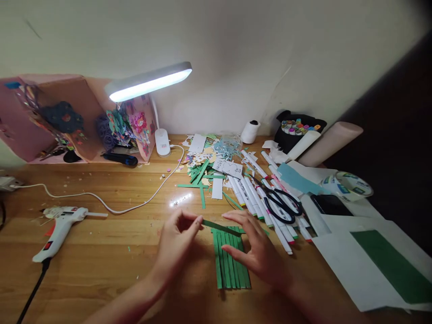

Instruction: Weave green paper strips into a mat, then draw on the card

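Note:
My left hand (178, 240) pinches one end of a narrow green paper strip (218, 227) between thumb and fingers. The strip slants down to the right, above the top of several green strips (227, 265) laid side by side on the table. Over the right side of that row is my right hand (254, 246), thumb and fingers spread apart. Its fingertips come near the strip's far end; whether they touch it I cannot tell. Another green strip lies crosswise at the row's top edge, partly hidden by my right hand.
Paper scraps (202, 168) are heaped at the back. White markers (251, 198) and black-handled scissors (283, 204) lie to the right, near white sheets (344, 252) and a tape roll (354, 184). At left rests a glue gun (62, 229); a lit lamp (151, 83) overhangs the table.

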A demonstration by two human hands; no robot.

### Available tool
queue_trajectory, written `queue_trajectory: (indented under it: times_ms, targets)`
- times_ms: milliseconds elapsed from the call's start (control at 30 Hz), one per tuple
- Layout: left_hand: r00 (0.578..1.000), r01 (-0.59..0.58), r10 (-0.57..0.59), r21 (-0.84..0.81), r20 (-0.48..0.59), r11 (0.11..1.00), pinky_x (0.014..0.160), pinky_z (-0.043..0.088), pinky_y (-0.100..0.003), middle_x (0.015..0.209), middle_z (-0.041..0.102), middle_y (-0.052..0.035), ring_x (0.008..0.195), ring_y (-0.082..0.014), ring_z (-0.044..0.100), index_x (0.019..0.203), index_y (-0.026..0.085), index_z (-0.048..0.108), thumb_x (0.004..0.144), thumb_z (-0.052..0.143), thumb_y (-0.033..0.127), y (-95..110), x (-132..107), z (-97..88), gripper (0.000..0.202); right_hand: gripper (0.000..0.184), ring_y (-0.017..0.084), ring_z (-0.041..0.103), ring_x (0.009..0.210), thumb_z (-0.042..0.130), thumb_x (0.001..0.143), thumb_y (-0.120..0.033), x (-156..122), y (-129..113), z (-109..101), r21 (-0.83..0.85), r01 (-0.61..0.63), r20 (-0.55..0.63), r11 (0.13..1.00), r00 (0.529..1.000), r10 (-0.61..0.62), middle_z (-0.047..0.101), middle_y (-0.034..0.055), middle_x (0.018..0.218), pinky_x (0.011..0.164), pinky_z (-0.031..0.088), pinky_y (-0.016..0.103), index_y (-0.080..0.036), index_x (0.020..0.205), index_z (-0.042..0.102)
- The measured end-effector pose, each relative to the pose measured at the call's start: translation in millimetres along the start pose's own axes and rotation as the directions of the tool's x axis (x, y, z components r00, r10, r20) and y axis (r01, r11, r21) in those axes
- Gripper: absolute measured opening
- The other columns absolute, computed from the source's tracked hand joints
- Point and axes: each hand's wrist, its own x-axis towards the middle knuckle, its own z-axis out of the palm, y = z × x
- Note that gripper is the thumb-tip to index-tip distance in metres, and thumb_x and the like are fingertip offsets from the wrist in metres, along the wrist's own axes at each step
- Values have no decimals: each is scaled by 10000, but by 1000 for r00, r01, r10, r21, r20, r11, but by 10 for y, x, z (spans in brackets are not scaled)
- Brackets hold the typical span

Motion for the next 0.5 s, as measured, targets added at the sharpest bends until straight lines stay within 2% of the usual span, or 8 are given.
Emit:
queue_trajectory:
  times_ms: [67, 167, 233, 300, 400, 500]
  targets:
    - [986, 161, -157, -80, 60, 984, 539, 468, -217, 563, 625, -1, 536, -140, 623, 679, 156, 543, 637, 742, 426, -124, -32, 114, 338, 457, 161, 610, 898, 628, 846, -225, -11, 14, 23, 31, -69, 78, 997, 995, 67, 623, 46, 1068, 805, 495, 278, -227, 1262, 437]
    - [952, 299, -285, -151, 110, 942, 442, 440, -198, 515, 589, 32, 416, -114, 573, 698, 160, 505, 579, 769, 481, -250, -72, 217, 432, 290, 122, 609, 740, 549, 890, -176, -1, 29, -2, 86, -167, 137, 982, 978, 155, 647, 12, 935, 702, 496, 240, -222, 1173, 510]
    - [944, 326, -311, -165, 113, 931, 373, 403, -183, 544, 589, 43, 348, -90, 529, 699, 163, 487, 543, 786, 506, -280, -105, 248, 481, 142, 115, 599, 707, 547, 894, -187, 21, 27, -45, 123, -213, 169, 969, 967, 191, 648, 11, 899, 661, 489, 227, -212, 1029, 587]
    - [944, 327, -314, -169, 99, 930, 319, 362, -170, 579, 590, 48, 302, -69, 486, 698, 169, 469, 528, 793, 523, -283, -133, 262, 509, 81, 113, 592, 680, 612, 861, -235, 37, 20, -80, 149, -269, 212, 952, 949, 235, 646, 9, 876, 623, 485, 219, -206, 937, 614]
    - [957, 291, -284, -190, 66, 938, 291, 346, -158, 582, 572, 61, 287, -56, 456, 711, 182, 446, 553, 782, 537, -284, -166, 277, 514, 212, 130, 605, 703, 716, 777, -273, 25, 20, -85, 113, -300, 264, 947, 928, 263, 657, 6, 886, 620, 488, 229, -214, 959, 624]
    - [960, 278, -265, -185, 90, 943, 292, 342, -154, 586, 552, 68, 298, -48, 437, 723, 190, 433, 600, 759, 541, -319, -209, 291, 495, 218, 158, 630, 822, 682, 796, -197, -10, 31, -56, 55, -265, 250, 963, 937, 244, 681, 13, 947, 684, 493, 248, -225, 1003, 622]
